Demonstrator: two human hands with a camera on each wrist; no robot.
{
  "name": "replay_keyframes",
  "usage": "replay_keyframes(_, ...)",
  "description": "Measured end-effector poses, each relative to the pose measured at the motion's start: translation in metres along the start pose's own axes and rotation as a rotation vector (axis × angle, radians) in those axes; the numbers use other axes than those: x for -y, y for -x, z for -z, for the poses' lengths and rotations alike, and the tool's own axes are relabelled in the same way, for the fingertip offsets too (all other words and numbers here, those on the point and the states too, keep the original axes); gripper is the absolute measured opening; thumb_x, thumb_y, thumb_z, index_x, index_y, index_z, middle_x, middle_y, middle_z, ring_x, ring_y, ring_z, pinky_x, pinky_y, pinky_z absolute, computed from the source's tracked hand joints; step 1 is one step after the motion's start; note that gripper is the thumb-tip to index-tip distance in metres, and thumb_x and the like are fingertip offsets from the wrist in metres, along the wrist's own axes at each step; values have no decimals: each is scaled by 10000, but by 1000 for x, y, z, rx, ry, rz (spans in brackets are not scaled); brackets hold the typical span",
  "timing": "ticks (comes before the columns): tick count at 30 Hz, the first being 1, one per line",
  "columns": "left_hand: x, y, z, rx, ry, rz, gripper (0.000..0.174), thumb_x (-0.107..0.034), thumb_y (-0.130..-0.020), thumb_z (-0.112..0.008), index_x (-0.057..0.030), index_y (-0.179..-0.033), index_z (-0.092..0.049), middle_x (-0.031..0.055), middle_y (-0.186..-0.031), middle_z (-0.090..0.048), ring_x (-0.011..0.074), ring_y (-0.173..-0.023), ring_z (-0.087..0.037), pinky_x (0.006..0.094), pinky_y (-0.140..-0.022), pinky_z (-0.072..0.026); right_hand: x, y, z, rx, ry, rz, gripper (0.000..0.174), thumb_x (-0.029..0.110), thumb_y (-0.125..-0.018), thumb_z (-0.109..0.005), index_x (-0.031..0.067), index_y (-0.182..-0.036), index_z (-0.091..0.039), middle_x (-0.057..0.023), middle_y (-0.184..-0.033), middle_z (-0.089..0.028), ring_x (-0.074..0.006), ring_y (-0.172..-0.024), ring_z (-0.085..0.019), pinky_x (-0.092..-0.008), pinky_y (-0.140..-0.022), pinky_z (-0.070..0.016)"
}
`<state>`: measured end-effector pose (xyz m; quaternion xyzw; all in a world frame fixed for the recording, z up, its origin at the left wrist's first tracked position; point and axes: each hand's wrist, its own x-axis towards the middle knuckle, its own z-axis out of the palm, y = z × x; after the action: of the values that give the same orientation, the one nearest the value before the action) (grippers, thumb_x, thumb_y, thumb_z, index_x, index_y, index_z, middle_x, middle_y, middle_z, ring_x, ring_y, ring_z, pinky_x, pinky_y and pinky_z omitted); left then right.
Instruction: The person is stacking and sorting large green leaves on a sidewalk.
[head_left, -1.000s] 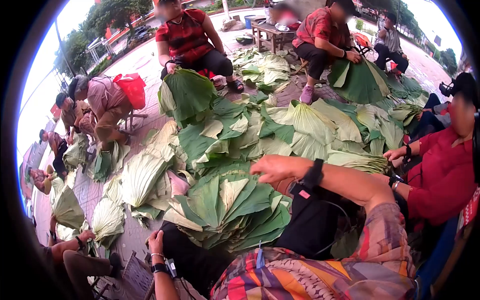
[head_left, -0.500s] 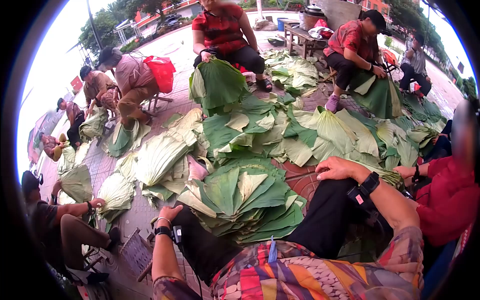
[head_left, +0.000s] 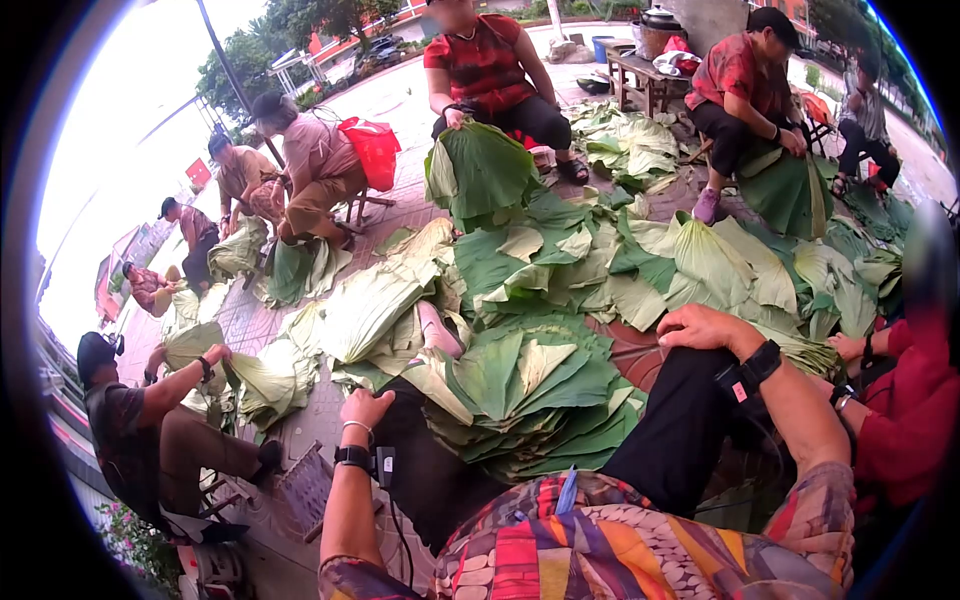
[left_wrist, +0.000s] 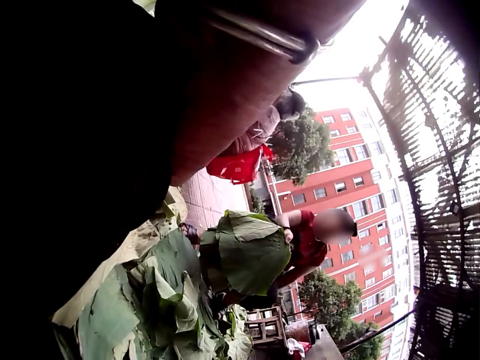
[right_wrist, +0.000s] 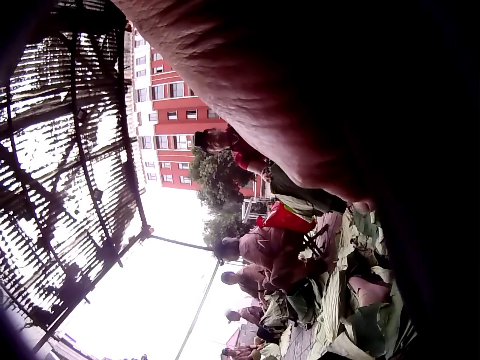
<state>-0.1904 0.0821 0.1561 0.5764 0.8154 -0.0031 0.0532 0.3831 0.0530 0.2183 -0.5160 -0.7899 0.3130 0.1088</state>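
My left hand (head_left: 367,408) rests on my left knee, and it holds nothing. On the other knee lies my right hand (head_left: 700,328), its fingers loosely bent over the dark trouser cloth. Between my legs sits a layered stack of large green lotus leaves (head_left: 530,385), some folded to their pale undersides. Neither hand touches the stack. In the left wrist view the hand and a bracelet (left_wrist: 255,34) fill the top; in the right wrist view the hand (right_wrist: 255,112) covers the upper middle. The fingers are mostly hidden in both wrist views.
More leaves (head_left: 560,250) spread over the brick paving ahead. A person in a red checked shirt (head_left: 480,65) holds a leaf bundle (head_left: 480,175). Others sit around on low stools, one in red (head_left: 905,400) close at my right. A wooden table (head_left: 645,75) stands behind.
My right hand has come down from in front of the knee to rest on it. The left hand stays on its knee. The head view has turned left, shifting the scene rightward.
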Motion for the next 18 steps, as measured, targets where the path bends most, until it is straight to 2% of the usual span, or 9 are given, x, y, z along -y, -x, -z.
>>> replay_keyframes(3, -15, 14, 20, -15, -38, 26, 625, -551, -643, -541, 0, -927, -627, 197, -968, -603, 318, -929, -575, 378, -813, -450, 0, 1, 1, 2, -41, -24, 328, 282, -742, -579, 15, -932, -605, -149, -838, -621, -260, -791, -589, -328, -721, -446)
replay_keyframes(10, -31, 15, 8, -43, -42, 9, 595, -525, -662, -539, 8, -910, -630, 212, -941, -606, 325, -903, -584, 375, -790, -459, -1, -3, 2, 2, -41, -19, 339, 282, -743, -581, 11, -946, -602, -148, -846, -622, -257, -792, -588, -325, -727, -444)
replay_keyframes(14, -50, 22, 28, -87, -65, -78, 558, -516, -686, -533, 8, -851, -631, 223, -885, -610, 335, -853, -594, 392, -745, -467, -1, -4, 1, 24, -54, -43, 347, 287, -750, -578, 6, -952, -598, -143, -852, -622, -256, -798, -587, -321, -733, -443)
replay_keyframes(18, -69, 21, 51, -78, -34, -173, 587, -547, -687, -532, 8, -856, -621, 236, -879, -606, 352, -857, -588, 409, -764, -455, 5, -6, 3, 46, -48, -48, 348, 284, -747, -587, 6, -957, -596, -139, -850, -623, -245, -800, -587, -311, -732, -446)
